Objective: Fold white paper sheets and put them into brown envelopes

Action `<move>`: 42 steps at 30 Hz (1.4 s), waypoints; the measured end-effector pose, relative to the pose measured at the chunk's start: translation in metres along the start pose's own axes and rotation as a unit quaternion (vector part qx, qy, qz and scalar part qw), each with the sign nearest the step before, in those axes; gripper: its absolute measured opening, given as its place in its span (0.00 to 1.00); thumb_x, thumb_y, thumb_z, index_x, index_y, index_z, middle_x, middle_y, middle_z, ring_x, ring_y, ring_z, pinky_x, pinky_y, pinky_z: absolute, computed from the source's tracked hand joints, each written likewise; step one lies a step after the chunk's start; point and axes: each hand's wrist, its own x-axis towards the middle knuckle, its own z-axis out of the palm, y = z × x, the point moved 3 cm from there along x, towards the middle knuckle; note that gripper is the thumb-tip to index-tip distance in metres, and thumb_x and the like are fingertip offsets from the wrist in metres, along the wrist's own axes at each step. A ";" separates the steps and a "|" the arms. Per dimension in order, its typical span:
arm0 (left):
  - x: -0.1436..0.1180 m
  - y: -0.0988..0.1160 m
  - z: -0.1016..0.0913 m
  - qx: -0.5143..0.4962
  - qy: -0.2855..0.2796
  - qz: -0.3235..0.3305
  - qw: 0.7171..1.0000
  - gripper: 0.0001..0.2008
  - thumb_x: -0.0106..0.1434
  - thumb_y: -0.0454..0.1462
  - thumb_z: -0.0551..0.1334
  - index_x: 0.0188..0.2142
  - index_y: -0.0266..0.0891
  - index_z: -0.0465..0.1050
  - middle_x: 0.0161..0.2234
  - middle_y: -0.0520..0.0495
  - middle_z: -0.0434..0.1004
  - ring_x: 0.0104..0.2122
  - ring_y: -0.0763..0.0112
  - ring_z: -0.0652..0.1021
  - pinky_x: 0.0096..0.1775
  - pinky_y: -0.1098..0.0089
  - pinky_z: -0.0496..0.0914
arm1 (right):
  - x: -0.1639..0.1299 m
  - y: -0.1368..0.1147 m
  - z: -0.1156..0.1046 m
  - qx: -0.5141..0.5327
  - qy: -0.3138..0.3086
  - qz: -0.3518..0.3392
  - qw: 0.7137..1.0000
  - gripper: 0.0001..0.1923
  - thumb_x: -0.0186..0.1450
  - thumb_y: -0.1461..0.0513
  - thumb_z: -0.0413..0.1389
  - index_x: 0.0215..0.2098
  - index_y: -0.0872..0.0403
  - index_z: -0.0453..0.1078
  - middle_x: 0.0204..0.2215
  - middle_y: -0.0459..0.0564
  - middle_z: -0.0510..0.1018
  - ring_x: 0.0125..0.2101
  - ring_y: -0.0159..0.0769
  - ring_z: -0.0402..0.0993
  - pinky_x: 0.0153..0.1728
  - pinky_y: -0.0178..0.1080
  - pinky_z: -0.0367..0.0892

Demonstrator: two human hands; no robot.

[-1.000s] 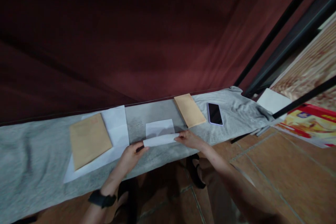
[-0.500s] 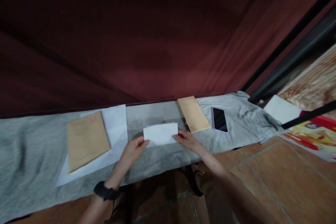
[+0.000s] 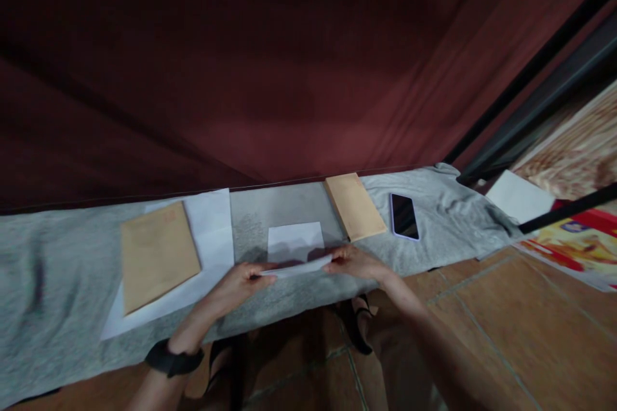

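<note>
A folded white sheet of paper (image 3: 299, 268) is stretched between my two hands, tilted so that mostly its long edge shows. My left hand (image 3: 248, 278) pinches its left end, and my right hand (image 3: 351, 261) grips its right end. Just behind it, a smaller white paper (image 3: 295, 237) lies flat on the grey cloth (image 3: 270, 205). To the right of that paper rests a stack of tan envelopes (image 3: 355, 207). On the left, a large brown envelope (image 3: 160, 255) lies on top of white sheets (image 3: 216, 221).
A phone (image 3: 404, 216) with a pale purple edge lies right of the envelopes. Dark red fabric (image 3: 289, 109) hangs behind the cloth-covered surface. Black bars (image 3: 535, 70), a white board (image 3: 519, 196) and a colourful printed box (image 3: 573, 247) are at the right. Tiled floor (image 3: 506, 321) lies below.
My hands have drawn the folded sheet toward me and tipped it edge-on. The white paper behind it has come into view on the cloth.
</note>
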 end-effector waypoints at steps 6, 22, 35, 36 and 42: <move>0.013 0.002 0.005 -0.017 0.113 -0.016 0.993 0.24 0.61 0.57 0.55 0.28 0.39 0.74 0.23 0.53 0.71 0.27 0.68 0.72 0.29 0.70 0.67 | 0.015 0.006 0.007 -0.056 0.107 0.103 0.987 0.14 0.73 0.57 0.51 0.38 0.55 0.76 0.20 0.43 0.73 0.21 0.29 0.70 0.21 0.29 0.62; 0.022 0.032 0.011 0.366 0.194 -0.162 0.896 0.19 0.74 0.45 0.48 0.47 0.41 0.75 0.40 0.41 0.84 0.40 0.59 0.83 0.35 0.68 0.70 | 0.032 -0.028 0.019 -0.393 0.261 0.183 0.863 0.17 0.74 0.53 0.49 0.44 0.52 0.77 0.37 0.57 0.85 0.38 0.43 0.83 0.35 0.36 0.68; 0.037 0.030 0.006 0.310 0.211 -0.184 0.909 0.18 0.72 0.45 0.51 0.44 0.40 0.76 0.40 0.40 0.84 0.39 0.58 0.82 0.35 0.67 0.68 | 0.046 -0.027 0.022 -0.425 0.287 0.199 0.835 0.18 0.75 0.54 0.46 0.46 0.54 0.75 0.39 0.62 0.84 0.38 0.45 0.83 0.38 0.40 0.70; 0.037 0.029 0.004 0.298 0.205 -0.182 0.914 0.17 0.72 0.46 0.52 0.43 0.40 0.76 0.39 0.41 0.84 0.39 0.59 0.82 0.34 0.68 0.67 | 0.046 -0.027 0.023 -0.422 0.288 0.198 0.836 0.17 0.76 0.54 0.46 0.46 0.54 0.74 0.39 0.62 0.84 0.38 0.45 0.83 0.38 0.40 0.70; 0.037 0.024 0.001 0.268 0.204 -0.166 0.927 0.15 0.70 0.42 0.53 0.41 0.41 0.77 0.37 0.44 0.83 0.37 0.64 0.81 0.34 0.70 0.66 | 0.047 -0.025 0.025 -0.432 0.318 0.163 0.828 0.15 0.75 0.57 0.48 0.51 0.57 0.71 0.42 0.62 0.81 0.42 0.46 0.79 0.45 0.44 0.68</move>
